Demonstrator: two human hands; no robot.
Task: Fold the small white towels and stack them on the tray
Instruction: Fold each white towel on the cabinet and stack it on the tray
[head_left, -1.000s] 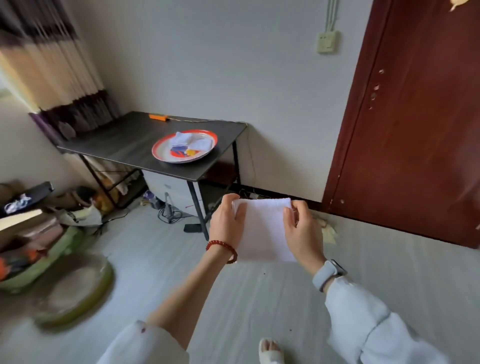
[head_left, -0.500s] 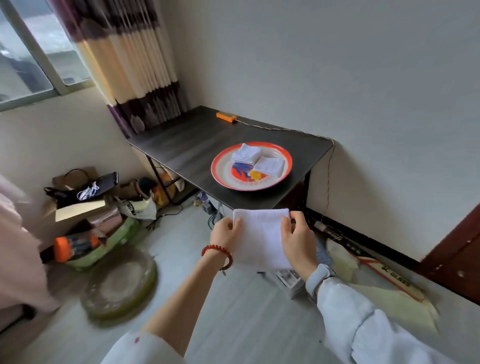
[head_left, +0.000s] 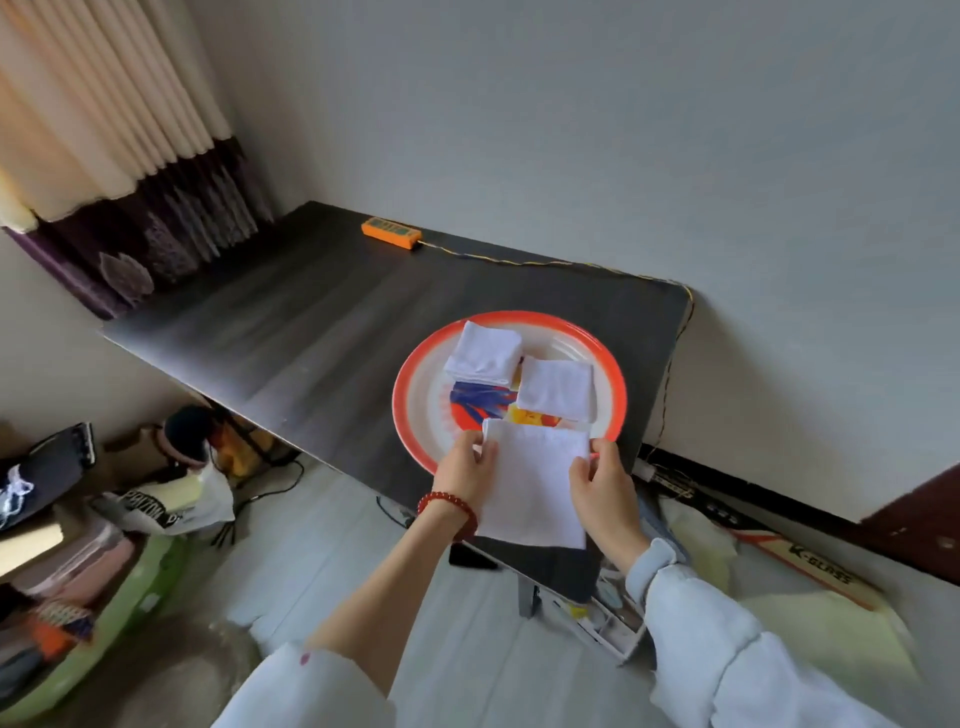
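At the far left, a heap of clutter on the floor is blurred and cut by the frame edge: a green-rimmed basin with jumbled contents that cannot be made out, and a printed bag beside it. A cream curtain with a purple hem hangs behind the left end of the dark desk, its top cut off.

An orange power strip lies at the back of the desk by the wall, its cord trailing right and over the desk's edge.

The left hand, with a red bead bracelet at the wrist, pinches the upper left edge of a folded white towel, fingers curled round it. The towel hangs flat between both hands above the near rim of the round red-rimmed tray, hiding that part of the rim and the desk's front edge.

On the tray lie a stack of folded towels at the back left and a single folded towel just to its right, nearly touching it. They cover most of the tray's coloured picture, so its subject cannot be read.

The right hand grips the held towel's right edge, thumb in front, fingers behind and hidden. A pale watch sits at that wrist, partly under the sleeve.

Low right, flat packaging on the floor is blurred.
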